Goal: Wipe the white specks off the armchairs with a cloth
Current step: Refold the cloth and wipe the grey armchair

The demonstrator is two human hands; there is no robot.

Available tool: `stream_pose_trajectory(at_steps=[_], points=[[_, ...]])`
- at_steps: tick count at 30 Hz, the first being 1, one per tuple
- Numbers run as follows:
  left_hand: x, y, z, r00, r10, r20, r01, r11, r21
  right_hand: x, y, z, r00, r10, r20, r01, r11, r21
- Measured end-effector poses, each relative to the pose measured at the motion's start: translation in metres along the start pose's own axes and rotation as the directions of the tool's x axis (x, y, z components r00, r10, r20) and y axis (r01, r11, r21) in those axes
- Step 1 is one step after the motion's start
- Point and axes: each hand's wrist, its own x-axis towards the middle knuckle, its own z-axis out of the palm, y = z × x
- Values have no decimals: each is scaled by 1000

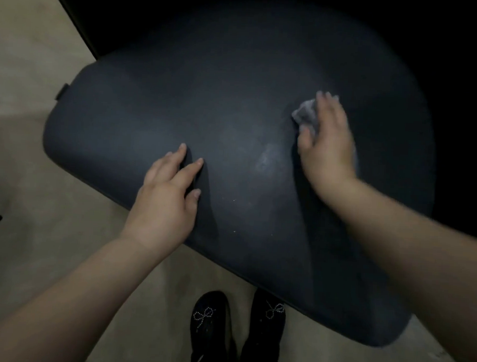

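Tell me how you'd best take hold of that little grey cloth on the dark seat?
Probably from above, palm down, as the right hand does: the cloth is a small soft wad lying on the broad armchair seat, so fingers can gather its bunched top. The edge toward the left hand is exposed.
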Motion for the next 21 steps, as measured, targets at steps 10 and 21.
stream_pose_trajectory(at_steps=[10, 21], points=[[-12, -8, -3, 998, -50, -35, 50, 999, -5, -47, -25, 11, 877, -395, 275, 396, 917, 55], [-33, -19, 0, 986, -148, -71, 146, 989, -38, -114, -42, 22, 786, -494, 371, 468, 868, 166]])
